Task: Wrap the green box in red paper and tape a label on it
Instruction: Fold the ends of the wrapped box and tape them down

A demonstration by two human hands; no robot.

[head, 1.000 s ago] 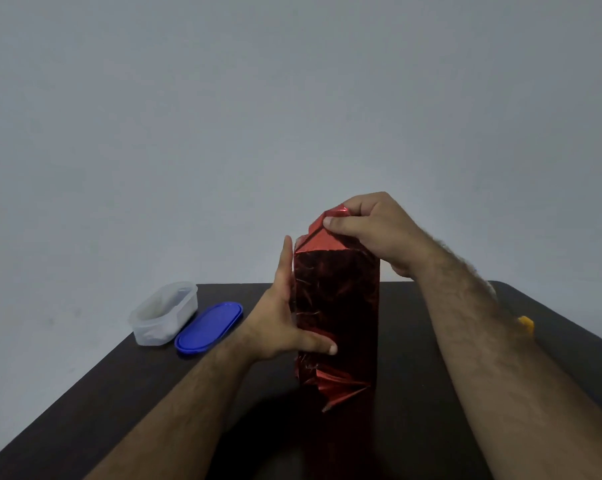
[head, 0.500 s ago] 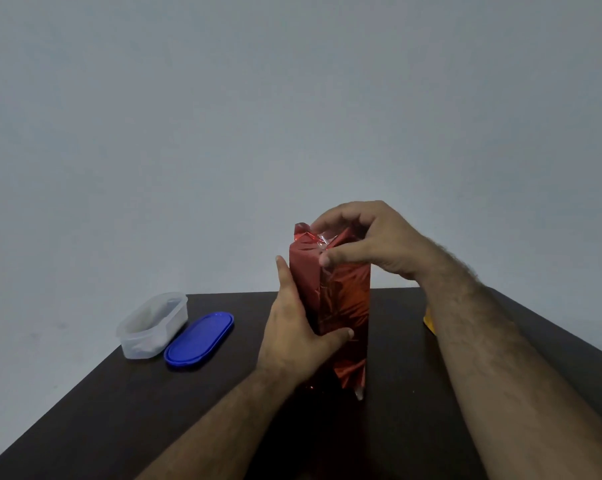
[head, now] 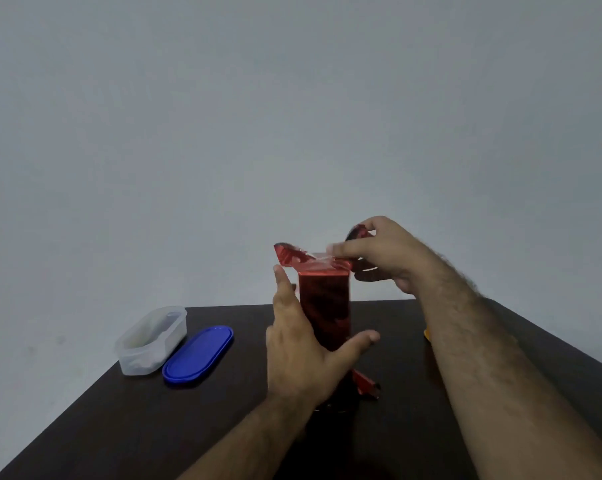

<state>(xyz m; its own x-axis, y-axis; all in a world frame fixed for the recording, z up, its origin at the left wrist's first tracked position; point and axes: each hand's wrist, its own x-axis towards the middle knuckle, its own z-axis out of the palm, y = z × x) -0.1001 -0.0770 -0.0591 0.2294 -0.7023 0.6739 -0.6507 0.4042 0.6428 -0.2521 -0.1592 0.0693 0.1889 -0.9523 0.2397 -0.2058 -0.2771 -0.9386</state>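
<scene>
The box (head: pixel 325 306) stands upright on the dark table (head: pixel 154 427), covered in shiny red paper; no green shows. My left hand (head: pixel 299 358) holds its lower half, fingers straight up along the left face and thumb across the front. My right hand (head: pixel 386 251) is at the top right corner and pinches a red paper flap (head: pixel 360 232) together with a strip of clear tape (head: pixel 322 256). Another red flap (head: pixel 285 254) sticks out at the top left. At the bottom right, loose paper (head: pixel 363 381) juts out from the base. No label is in view.
A clear plastic container (head: pixel 150 341) and its blue lid (head: pixel 197 356) lie at the table's back left. A small yellow object (head: pixel 427 332) peeks out behind my right forearm. The table's edges run close on both sides; a plain wall stands behind.
The top paper has gone from folded over the box to spread out sideways. My right hand has moved right with one flap, and my left thumb has swung wider across the front.
</scene>
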